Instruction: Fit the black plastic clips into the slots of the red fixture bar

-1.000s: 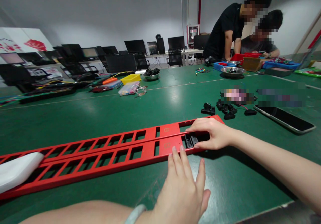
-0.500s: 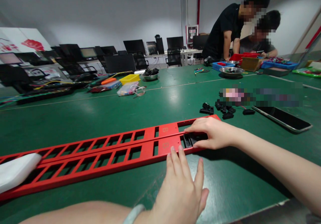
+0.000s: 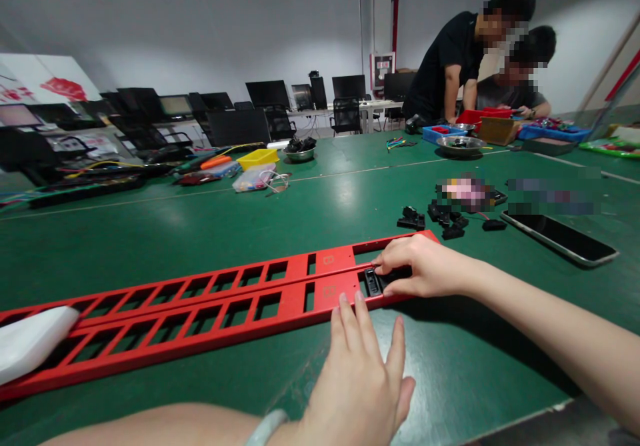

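Observation:
Two red slotted frames [image 3: 295, 307] lie side by side on the green table, running from the left edge to the middle right. My right hand [image 3: 417, 265] bends over their right end, thumb and fingers pinched on a black part [image 3: 373, 282] seated in the near frame's end opening; the fingers hide some of it. My left hand [image 3: 363, 363], with a pale bracelet at the wrist, rests its fingertips on the near frame's front edge, fingers spread, holding nothing. A white object [image 3: 37, 343] lies across the frames at the far left.
Small black parts [image 3: 447, 219] lie beyond the frames' right end, with a phone [image 3: 560, 238] farther right. A yellow tray [image 3: 258, 159] and a metal bowl [image 3: 300, 153] stand farther back. Two people work beside containers at the back right of the green table [image 3: 200, 226].
My right hand's fingertips have shifted slightly right, and more of the black part shows. My left hand has barely moved.

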A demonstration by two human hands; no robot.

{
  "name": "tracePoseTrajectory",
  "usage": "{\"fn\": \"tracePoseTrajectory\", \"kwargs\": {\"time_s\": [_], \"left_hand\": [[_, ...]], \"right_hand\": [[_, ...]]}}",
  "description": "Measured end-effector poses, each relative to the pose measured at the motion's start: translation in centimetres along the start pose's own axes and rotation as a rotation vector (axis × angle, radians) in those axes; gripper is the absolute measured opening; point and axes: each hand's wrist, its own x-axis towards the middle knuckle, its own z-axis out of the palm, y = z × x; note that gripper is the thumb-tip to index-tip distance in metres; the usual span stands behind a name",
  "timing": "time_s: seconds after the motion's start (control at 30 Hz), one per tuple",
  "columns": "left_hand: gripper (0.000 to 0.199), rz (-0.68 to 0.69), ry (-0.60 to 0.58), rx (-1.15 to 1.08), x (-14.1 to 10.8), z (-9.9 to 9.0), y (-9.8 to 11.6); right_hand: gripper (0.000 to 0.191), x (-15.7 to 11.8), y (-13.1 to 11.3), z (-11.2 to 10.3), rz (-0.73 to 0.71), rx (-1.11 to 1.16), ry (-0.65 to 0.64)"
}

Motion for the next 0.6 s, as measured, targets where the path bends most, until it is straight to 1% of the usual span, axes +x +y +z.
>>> {"fn": "tracePoseTrajectory", "kwargs": {"time_s": [0.27,0.4,0.6], "left_hand": [[0.052,-0.010,0.007,0.000,0.06,0.07,-0.01],[0.052,-0.005,0.013,-0.011,0.18,0.02,-0.06],[0.052,-0.007,-0.017,-0.013,0.27,-0.31,-0.09]], "right_hand": [[0.017,0.01,0.09,0.02,0.030,0.006,-0.012],[0.016,0.08,0.25,-0.06,0.021,-0.004,-0.030],[0.015,0.08,0.40,-0.08,0.012,-0.003,-0.027]]}}
